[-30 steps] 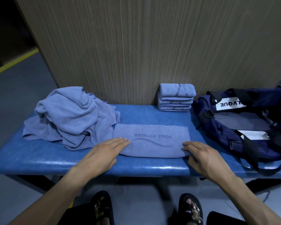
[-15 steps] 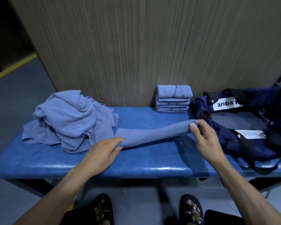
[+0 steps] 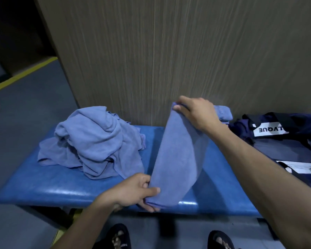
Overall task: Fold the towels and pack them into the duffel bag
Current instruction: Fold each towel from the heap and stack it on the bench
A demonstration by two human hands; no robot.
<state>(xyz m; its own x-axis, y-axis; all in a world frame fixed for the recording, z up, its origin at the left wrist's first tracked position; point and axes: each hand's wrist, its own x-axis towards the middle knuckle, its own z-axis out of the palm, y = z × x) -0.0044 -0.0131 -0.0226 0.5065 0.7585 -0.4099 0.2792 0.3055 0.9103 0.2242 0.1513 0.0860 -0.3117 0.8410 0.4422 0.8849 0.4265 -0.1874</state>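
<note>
While it's held up off the bench, the folded towel (image 3: 178, 155) runs as a long strip from the near edge up toward the back edge, so it's basically standing on a slant over the middle of the blue padded bench (image 3: 61, 187). Left hand (image 3: 131, 191) has the lower end, thumb on top and fingers curled underneath, pinching the cloth right at the front edge of the bench. Right hand (image 3: 196, 112) grips the upper end from above, fingers bent over the top fold, up in front of the wall.

Just left of the held towel there's a messy heap of unfolded towels (image 3: 95, 141) taking up the left half of the bench, some of it draped down toward the front. Behind the right hand, at the back edge against the wall, you can only catch a bit of a stack of folded towels (image 3: 223, 112); the rest is hidden by the hand. The dark navy duffel bag (image 3: 284, 150) sits on the right end, top open, white label with upside-down lettering. Wood-grain panel (image 3: 169, 51) behind everything, grey floor with a yellow stripe (image 3: 22, 76) off to the left.
</note>
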